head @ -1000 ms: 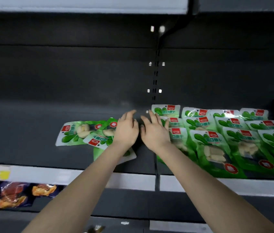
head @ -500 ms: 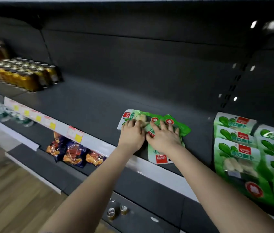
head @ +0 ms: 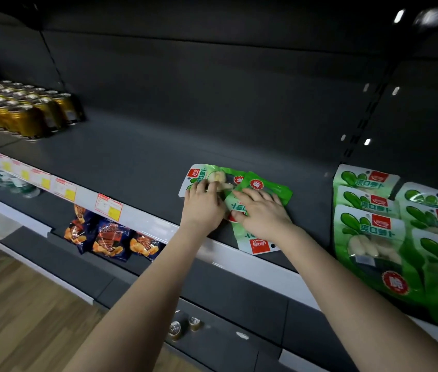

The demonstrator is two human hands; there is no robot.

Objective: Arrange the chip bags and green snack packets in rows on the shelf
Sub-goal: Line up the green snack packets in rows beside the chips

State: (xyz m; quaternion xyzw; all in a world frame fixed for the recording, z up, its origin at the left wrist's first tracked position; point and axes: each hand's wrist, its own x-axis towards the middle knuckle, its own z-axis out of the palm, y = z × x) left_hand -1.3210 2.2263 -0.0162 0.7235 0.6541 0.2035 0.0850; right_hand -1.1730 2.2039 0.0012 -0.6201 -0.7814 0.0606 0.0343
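Pressing loose green snack packets (head: pixel 274 189), the right hand (head: pixel 262 214) lies flat, released; whether the left hand (head: pixel 202 208) grasps, I cannot tell.

L hand (head: pixel 203 208) & R hand (head: pixel 262 214) both bare; forearms (head: pixel 142 296) bare too, down to frame edge.

**Two Arms Out, Side by Side**

Both bare forearms reached up from below the loose green packets (head: pixel 274 190). The left hand (head: pixel 203 208) lay on their left end, fingers bent, grip unclear. The right hand (head: pixel 262 214) pressed flat on their middle, fingers spread, just beside the left.
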